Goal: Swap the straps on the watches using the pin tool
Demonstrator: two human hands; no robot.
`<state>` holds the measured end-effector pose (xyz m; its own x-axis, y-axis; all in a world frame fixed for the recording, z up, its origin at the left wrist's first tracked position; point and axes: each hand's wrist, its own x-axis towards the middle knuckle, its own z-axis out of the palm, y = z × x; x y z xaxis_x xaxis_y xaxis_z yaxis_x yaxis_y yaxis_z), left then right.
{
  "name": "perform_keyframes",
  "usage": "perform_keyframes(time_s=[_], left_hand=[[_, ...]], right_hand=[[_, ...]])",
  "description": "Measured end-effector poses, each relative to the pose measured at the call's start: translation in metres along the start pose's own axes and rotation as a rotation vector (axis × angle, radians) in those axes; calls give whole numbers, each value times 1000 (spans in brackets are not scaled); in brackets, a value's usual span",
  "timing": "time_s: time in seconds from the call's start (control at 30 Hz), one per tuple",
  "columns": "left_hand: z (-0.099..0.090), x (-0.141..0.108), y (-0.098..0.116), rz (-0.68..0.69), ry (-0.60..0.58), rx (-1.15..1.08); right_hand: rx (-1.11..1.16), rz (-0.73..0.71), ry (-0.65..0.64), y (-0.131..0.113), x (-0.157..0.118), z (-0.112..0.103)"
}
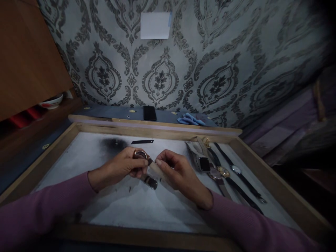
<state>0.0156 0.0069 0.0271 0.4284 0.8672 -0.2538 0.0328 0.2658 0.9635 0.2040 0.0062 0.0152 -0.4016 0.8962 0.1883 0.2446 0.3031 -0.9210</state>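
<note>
Several watches point(224, 171): lie roughly side by side along the right of the wooden tray point(265, 172), with straps stretched out; include a square black-faced one point(203, 163) on a mesh band.
Watch in hand point(140, 154): held over the middle of the tray; dark-faced, gold-rimmed, with a brown strap point(151, 161) reaching toward the right hand.
Left hand point(128, 162): pinching the watch case between thumb and fingers.
Right hand point(178, 169): thumb and forefinger pressed together at the strap; cannot tell what, too small to make out.
Dark strap section point(151, 182): just below the left fingers.
Tray floor: whitish, unevenly lit, with a black smudge point(112, 144) beside a flat dark blade point(142, 141) near the far edge.
Desk point(107, 111): covered in dark blue; carries a black phone point(149, 113) and a crumpled blue cloth point(191, 119) beyond the tray.
Wall point(112, 66): papered in grey damask, bearing a white sheet point(155, 25).
Left side: brown cabinet point(31, 52) above a bowl point(51, 101).
Right side: pale purplish fabric point(291, 108), dim and blurred.
</note>
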Motion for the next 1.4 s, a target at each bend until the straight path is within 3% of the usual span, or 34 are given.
perform_keyframes(time_s=[0.67,0.97,1.4], left_hand=[[1,0,2,-5,-23,20],[1,-1,1,-16,-24,25],[7,-1,0,11,-12,68]], right_hand=[[0,-3,-6,1,0,0],[35,61,-38,0,-1,-1],[66,13,-64,3,0,-2]])
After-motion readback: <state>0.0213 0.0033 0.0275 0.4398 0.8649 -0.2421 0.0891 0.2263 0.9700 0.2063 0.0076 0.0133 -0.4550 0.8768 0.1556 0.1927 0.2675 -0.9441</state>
